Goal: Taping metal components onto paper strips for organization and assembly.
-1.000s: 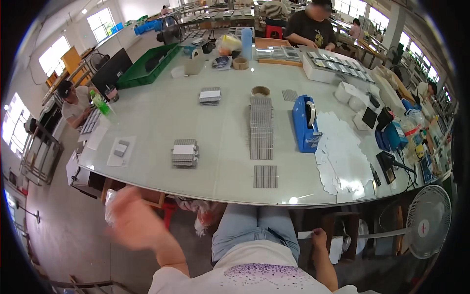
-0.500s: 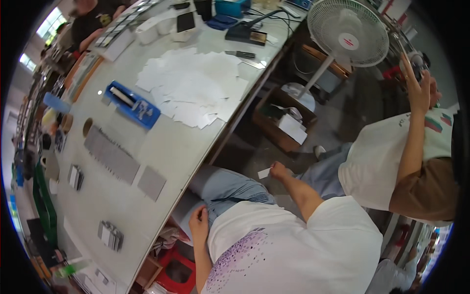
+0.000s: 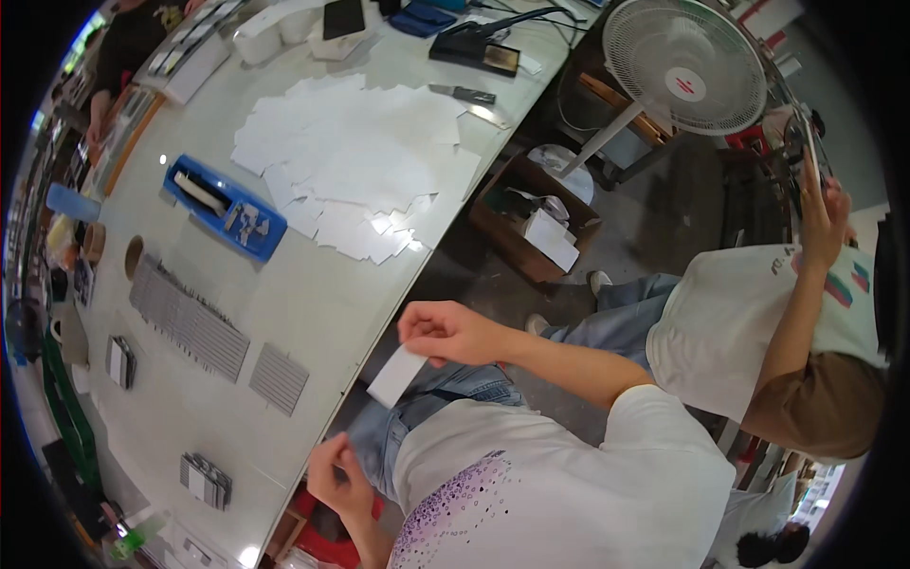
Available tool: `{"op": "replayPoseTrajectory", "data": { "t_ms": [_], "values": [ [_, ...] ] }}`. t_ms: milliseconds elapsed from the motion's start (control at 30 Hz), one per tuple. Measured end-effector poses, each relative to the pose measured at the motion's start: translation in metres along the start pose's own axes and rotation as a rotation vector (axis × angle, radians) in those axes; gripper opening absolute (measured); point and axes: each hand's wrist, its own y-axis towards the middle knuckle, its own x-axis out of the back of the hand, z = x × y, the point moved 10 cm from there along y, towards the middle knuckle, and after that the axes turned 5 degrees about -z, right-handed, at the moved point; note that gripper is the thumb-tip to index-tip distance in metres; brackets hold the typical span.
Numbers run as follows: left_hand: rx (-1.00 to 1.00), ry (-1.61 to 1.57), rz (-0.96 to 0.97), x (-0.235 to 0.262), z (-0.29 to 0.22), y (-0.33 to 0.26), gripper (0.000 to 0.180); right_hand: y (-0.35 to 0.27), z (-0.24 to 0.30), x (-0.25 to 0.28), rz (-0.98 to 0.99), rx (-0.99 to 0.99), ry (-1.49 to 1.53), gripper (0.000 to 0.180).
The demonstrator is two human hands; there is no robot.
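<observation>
My right hand (image 3: 453,332) pinches one end of a small white card (image 3: 396,376) over my lap, beside the table's near edge. Lower in the view, my left hand (image 3: 341,477) is raised near that same edge with loosely bent fingers apart and nothing in them. On the white table (image 3: 313,294) lies a long row of grey strips (image 3: 190,318), with a smaller square grey ribbed piece (image 3: 279,378) next to it. Two small banded stacks, one farther off (image 3: 120,361) and one nearer (image 3: 206,481), rest to the left of these.
A wide spread of white paper pieces (image 3: 351,161) covers the table's far part, beside a blue dispenser-like holder (image 3: 227,211). A knife (image 3: 463,94) lies beyond. Right of the table stand a cardboard box (image 3: 531,223) and a fan (image 3: 682,71). Another person (image 3: 739,322) stands at the right.
My right hand has brought the white card from my right side leftward toward the table edge. My left hand has lifted off my lap toward the table. The view has shifted slightly.
</observation>
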Motion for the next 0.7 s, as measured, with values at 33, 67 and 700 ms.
{"op": "replayPoseTrajectory", "data": {
  "t_ms": [33, 67, 700],
  "values": [
    [-0.112, 0.150, -0.143, 0.016, -0.010, 0.004, 0.021, 0.008, 0.009, -0.024, 0.091, 0.022, 0.035, 0.007],
    [-0.076, 0.253, -0.284, 0.028, -0.004, 0.002, 0.022, 0.014, 0.017, -0.046, 0.190, 0.041, 0.075, 0.007],
    [-0.012, 0.720, -0.402, 0.047, 0.040, 0.036, 0.032, 0.125, 0.020, -0.125, 0.041, 0.022, -0.504, 0.008]
  ]
}}
